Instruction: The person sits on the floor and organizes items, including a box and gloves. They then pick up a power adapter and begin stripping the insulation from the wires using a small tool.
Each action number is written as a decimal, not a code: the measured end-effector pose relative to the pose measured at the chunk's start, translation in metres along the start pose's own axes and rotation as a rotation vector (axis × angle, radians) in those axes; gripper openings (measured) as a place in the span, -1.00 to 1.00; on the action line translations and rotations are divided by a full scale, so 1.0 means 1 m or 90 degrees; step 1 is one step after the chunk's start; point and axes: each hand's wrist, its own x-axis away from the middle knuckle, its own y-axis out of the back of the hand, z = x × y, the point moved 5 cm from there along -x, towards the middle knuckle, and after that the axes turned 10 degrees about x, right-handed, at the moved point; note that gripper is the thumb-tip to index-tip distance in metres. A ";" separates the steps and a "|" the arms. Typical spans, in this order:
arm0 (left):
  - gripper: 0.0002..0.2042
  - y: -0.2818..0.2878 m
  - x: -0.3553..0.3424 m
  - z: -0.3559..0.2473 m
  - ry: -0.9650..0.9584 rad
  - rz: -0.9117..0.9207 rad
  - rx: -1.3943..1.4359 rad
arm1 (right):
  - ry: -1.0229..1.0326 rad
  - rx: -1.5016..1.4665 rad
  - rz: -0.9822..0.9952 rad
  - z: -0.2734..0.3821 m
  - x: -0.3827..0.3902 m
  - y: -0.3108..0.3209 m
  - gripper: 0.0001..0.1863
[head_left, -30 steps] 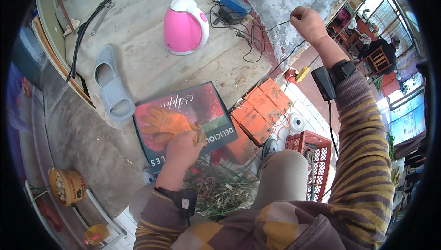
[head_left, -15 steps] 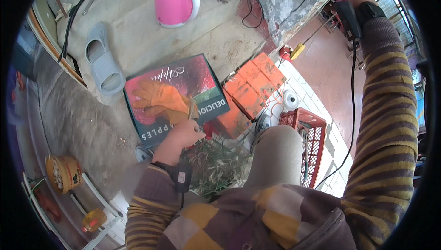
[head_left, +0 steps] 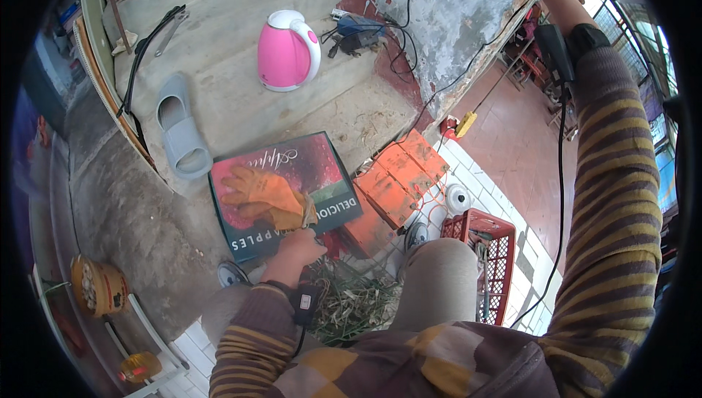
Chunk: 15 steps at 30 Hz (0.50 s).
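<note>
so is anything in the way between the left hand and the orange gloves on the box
Nothing visible: the left hand is right by the cuff end of the orange gloves, over the box's near edge. Whether they touch is unclear.

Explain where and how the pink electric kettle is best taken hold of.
Probably by the upright middle of its white handle, coming from the person's right: the pink electric kettle stands upright, and the handle arches out from near the lid and down that side.

Reddish flr R, wht tile strip alongside; bright window.
</note>
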 end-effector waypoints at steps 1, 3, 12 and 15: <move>-0.58 0.000 0.003 -0.002 -0.001 -0.007 -0.004 | -0.033 -0.028 -0.017 -0.007 -0.003 0.001 -0.78; -0.60 -0.001 0.011 -0.008 -0.015 -0.035 -0.009 | -0.096 -0.064 0.075 -0.020 -0.013 -0.008 -0.74; -0.61 -0.008 0.037 -0.011 -0.057 -0.118 0.105 | -0.184 -0.231 -0.031 -0.053 -0.012 -0.005 -0.70; -0.58 -0.005 0.030 -0.003 -0.060 -0.157 0.138 | -0.290 -0.311 0.019 -0.070 0.005 0.004 -0.73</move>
